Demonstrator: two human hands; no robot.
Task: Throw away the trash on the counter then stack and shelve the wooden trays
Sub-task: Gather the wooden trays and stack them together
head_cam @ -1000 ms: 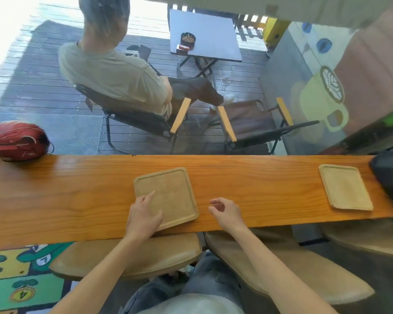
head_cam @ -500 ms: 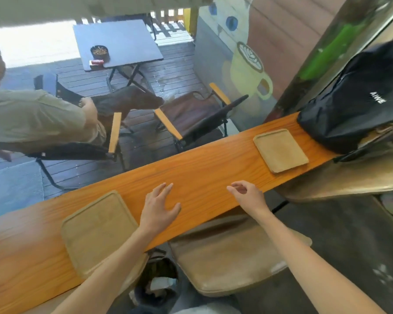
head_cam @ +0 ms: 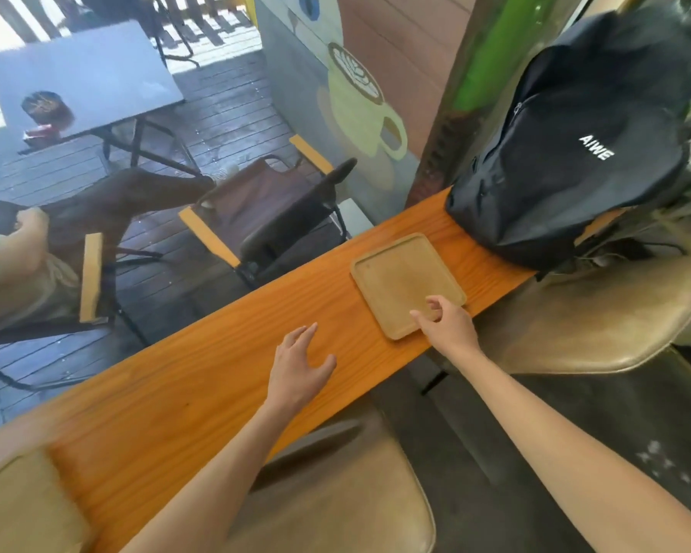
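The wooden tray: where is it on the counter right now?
In the head view, the wooden tray lies flat toward the right end of the counter, just left of the black backpack, with the right hand over its near corner.

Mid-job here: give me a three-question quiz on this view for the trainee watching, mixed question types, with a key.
1. True or false: the right hand has lifted the wooden tray off the counter.
2. What lies on the counter just beyond the tray? A) a red helmet B) a black backpack C) a coffee cup
3. Fill in: the left hand is spread open over the bare ____.

Key
1. False. The tray lies flat on the counter, with the right hand's fingers at its near corner.
2. B. The backpack sits at the counter's far end, close to the tray; contact cannot be told.
3. Counter. The left hand holds nothing.
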